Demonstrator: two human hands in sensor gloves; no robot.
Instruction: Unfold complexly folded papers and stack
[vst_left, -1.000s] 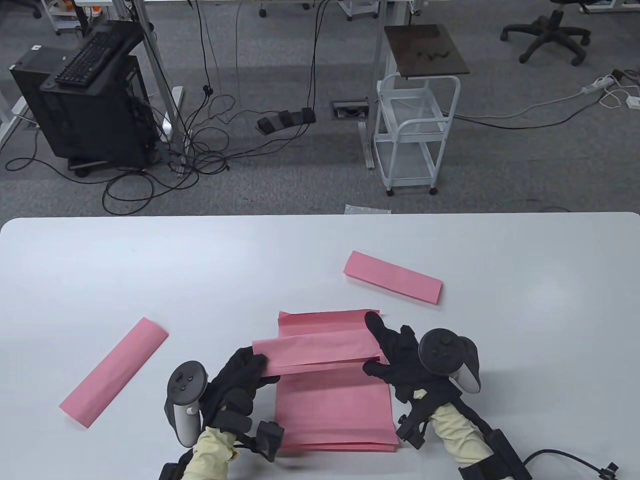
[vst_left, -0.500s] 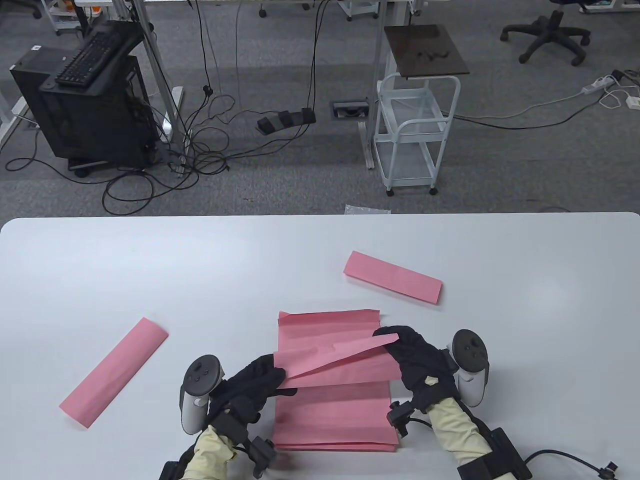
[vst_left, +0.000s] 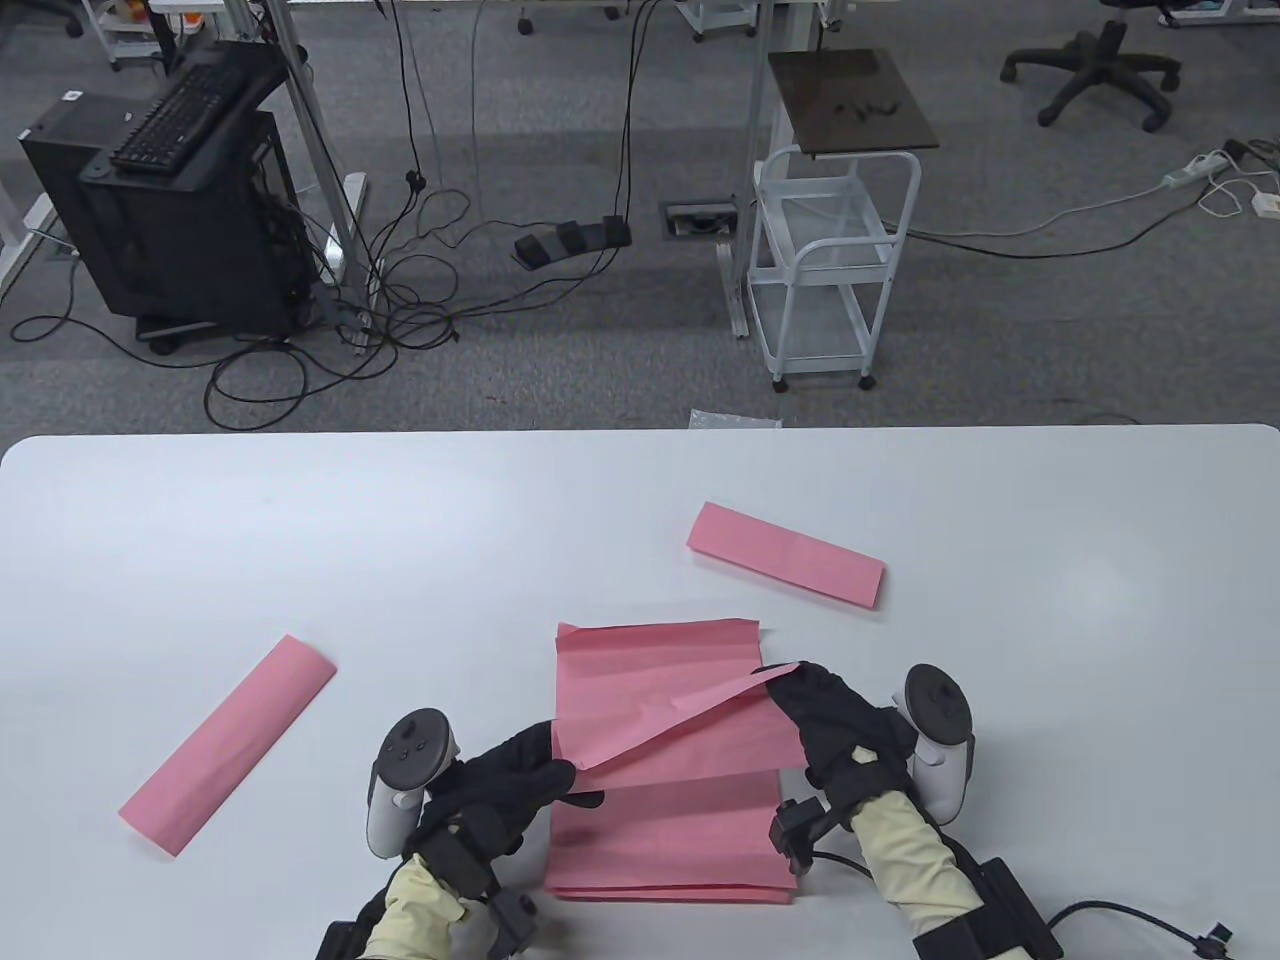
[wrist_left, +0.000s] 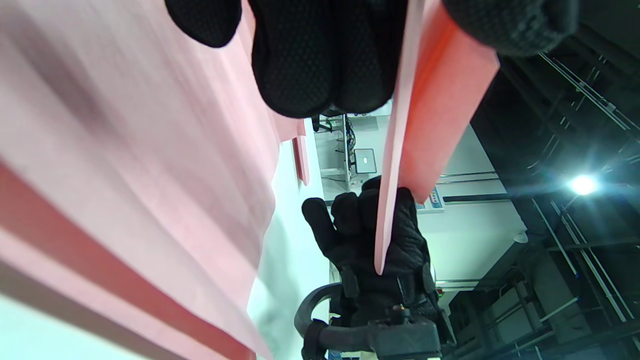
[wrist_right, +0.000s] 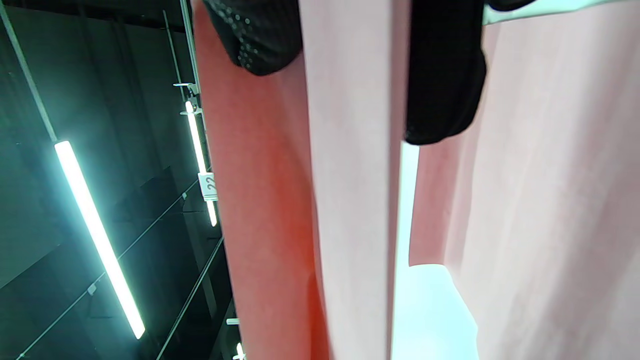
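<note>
A partly unfolded pink paper (vst_left: 700, 745) hangs just above a flat stack of pink sheets (vst_left: 660, 840) near the table's front edge. My left hand (vst_left: 565, 775) pinches its left end, and my right hand (vst_left: 790, 685) pinches its raised right corner. The left wrist view shows my fingers (wrist_left: 320, 65) clamped on the paper's edge (wrist_left: 435, 115), with the right hand (wrist_left: 370, 245) beyond. In the right wrist view, fingers (wrist_right: 442, 75) grip the same paper (wrist_right: 345, 175). One folded pink strip (vst_left: 228, 744) lies to the left. Another folded strip (vst_left: 786, 554) lies behind the stack.
The white table (vst_left: 1050, 620) reaches the view's left and right edges. A cable (vst_left: 1130, 915) trails from my right forearm at the front right. Beyond the far edge are a white cart (vst_left: 830, 270), a computer tower (vst_left: 160, 210) and floor cables.
The folded strip held over the stack has opened into a wider sheet. My right hand turned and lifted its right corner. My left hand shifted slightly right and toward me.
</note>
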